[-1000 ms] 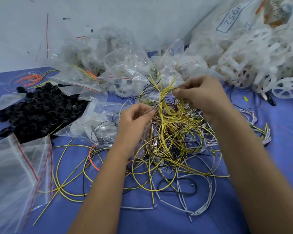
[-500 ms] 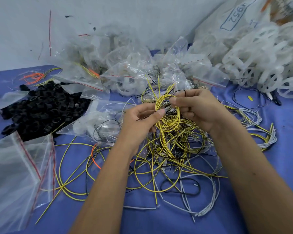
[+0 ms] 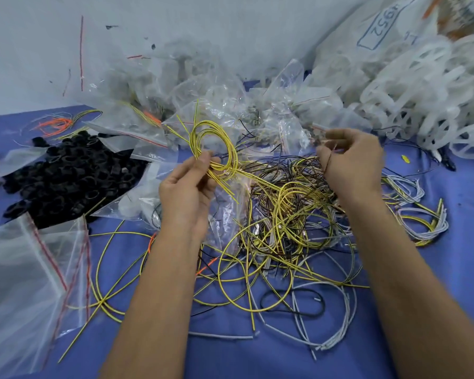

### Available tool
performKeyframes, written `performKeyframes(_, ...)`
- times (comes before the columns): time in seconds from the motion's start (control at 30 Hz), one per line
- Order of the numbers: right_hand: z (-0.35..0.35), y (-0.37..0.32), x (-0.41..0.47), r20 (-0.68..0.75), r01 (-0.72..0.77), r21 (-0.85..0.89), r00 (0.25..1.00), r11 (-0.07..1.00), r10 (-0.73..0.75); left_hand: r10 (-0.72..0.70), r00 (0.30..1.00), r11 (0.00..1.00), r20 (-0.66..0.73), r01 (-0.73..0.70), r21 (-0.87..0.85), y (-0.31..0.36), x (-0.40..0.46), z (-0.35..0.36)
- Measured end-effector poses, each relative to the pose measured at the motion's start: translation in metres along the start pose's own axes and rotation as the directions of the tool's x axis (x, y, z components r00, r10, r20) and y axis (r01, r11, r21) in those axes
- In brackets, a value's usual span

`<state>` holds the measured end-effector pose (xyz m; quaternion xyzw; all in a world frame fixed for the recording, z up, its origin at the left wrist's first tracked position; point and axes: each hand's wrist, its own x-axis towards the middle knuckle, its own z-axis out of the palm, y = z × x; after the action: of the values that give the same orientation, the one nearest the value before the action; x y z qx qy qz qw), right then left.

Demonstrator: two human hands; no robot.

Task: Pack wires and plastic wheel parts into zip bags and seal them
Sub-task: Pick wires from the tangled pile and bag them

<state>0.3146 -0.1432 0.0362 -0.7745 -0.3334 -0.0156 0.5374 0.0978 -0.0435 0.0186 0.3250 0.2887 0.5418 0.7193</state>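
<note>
My left hand [image 3: 188, 187] pinches a coiled bundle of yellow wires [image 3: 216, 143], lifted above the blue table. My right hand [image 3: 350, 162] is held to the right of it, its thumb and fingers pinching a thin dark wire [image 3: 327, 162] that hangs toward the tangle. A big tangled pile of yellow, black and grey wires [image 3: 285, 222] lies between and below both hands. Empty zip bags [image 3: 30, 269] with red seal strips lie at the lower left. White plastic wheels [image 3: 427, 94] are heaped at the far right.
A heap of black plastic rings [image 3: 66, 173] sits at the left. Filled clear zip bags [image 3: 216, 105] pile up against the white wall at the back. Orange wires [image 3: 52, 123] lie at the far left. A small grey and yellow wire bundle [image 3: 422, 222] rests right of the tangle.
My hands have moved apart. The left hand has taken over the yellow coil and carried it left and up; the right hand let go of it and now pinches a thin dark wire.
</note>
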Motion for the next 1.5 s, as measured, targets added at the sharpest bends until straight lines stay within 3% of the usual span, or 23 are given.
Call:
performKeyframes(0.1, 0.002, -0.005, -0.003, 0.114, 0.289, -0.330, 0.957, 0.899, -0.266, -0.022, 0.999, 1.000, 0.031, 0.022, 0.016, 0.001, -0.001, 0.001)
performKeyframes(0.17, 0.002, -0.011, -0.006, 0.013, 0.337, -0.286, 0.937, 0.897, -0.348, -0.023, 0.997, 0.995, 0.072, 0.015, 0.102, -0.001, -0.004, 0.002)
performKeyframes(0.23, 0.001, -0.016, -0.006, -0.120, 0.295, 0.107, 0.952, 0.949, -0.282, -0.021, 0.994, 0.982, 0.110, 0.000, 0.190, -0.002, -0.007, 0.004)
performKeyframes(0.3, -0.004, -0.023, -0.004, -0.098, 0.184, 0.602, 0.983, 0.777, -0.157, -0.023, 0.992, 0.976, 0.124, -0.005, 0.220, -0.003, -0.009, 0.004)
performKeyframes(0.37, -0.009, -0.027, -0.006, 0.042, 0.057, 0.753, 0.990, 0.655, -0.135, -0.025, 0.990, 0.975, 0.137, -0.006, 0.223, -0.003, -0.009, 0.004)
performKeyframes(0.43, -0.006, -0.029, -0.011, 0.192, 0.030, 0.655, 0.960, 0.755, -0.204, -0.023, 0.987, 0.972, 0.159, -0.016, 0.236, -0.003, -0.009, 0.004)
performKeyframes(0.5, 0.003, -0.033, -0.019, 0.314, 0.120, 0.472, 0.903, 0.874, -0.293, -0.014, 0.980, 0.961, 0.198, -0.041, 0.272, -0.004, -0.009, 0.004)
performKeyframes(0.57, 0.011, -0.036, -0.025, 0.383, 0.220, 0.348, 0.854, 0.911, -0.352, -0.007, 0.970, 0.954, 0.242, -0.066, 0.292, -0.006, -0.011, 0.005)
performKeyframes(0.67, 0.016, -0.036, -0.028, 0.413, 0.228, 0.357, 0.832, 0.906, -0.371, -0.009, 0.955, 0.958, 0.298, -0.077, 0.277, -0.005, -0.013, 0.006)
performKeyframes(0.87, 0.015, -0.034, -0.028, 0.410, 0.114, 0.389, 0.867, 0.914, -0.283, -0.134, 0.903, 0.965, 0.409, 0.025, 0.262, -0.004, -0.018, 0.006)
performKeyframes(1.03, 0.016, -0.029, -0.026, 0.439, 0.077, 0.396, 0.859, 0.915, -0.262, -0.150, 0.904, 0.979, 0.401, 0.079, 0.187, -0.004, -0.018, 0.007)
performKeyframes(1.27, 0.011, -0.027, -0.020, 0.349, 0.008, 0.550, 0.906, 0.835, -0.239, -0.137, 0.936, 0.990, 0.324, 0.135, 0.027, -0.003, -0.013, 0.006)
performKeyframes(1.4, 0.000, -0.027, -0.008, 0.203, -0.144, 0.767, 0.979, 0.625, -0.023, -0.177, 0.940, 0.953, 0.291, 0.237, -0.187, 0.000, -0.014, 0.010)
performKeyframes(1.5, -0.008, -0.020, 0.002, 0.157, -0.220, 0.828, 0.974, 0.516, 0.164, -0.222, 0.893, 0.850, 0.392, 0.374, -0.372, -0.001, -0.016, 0.014)
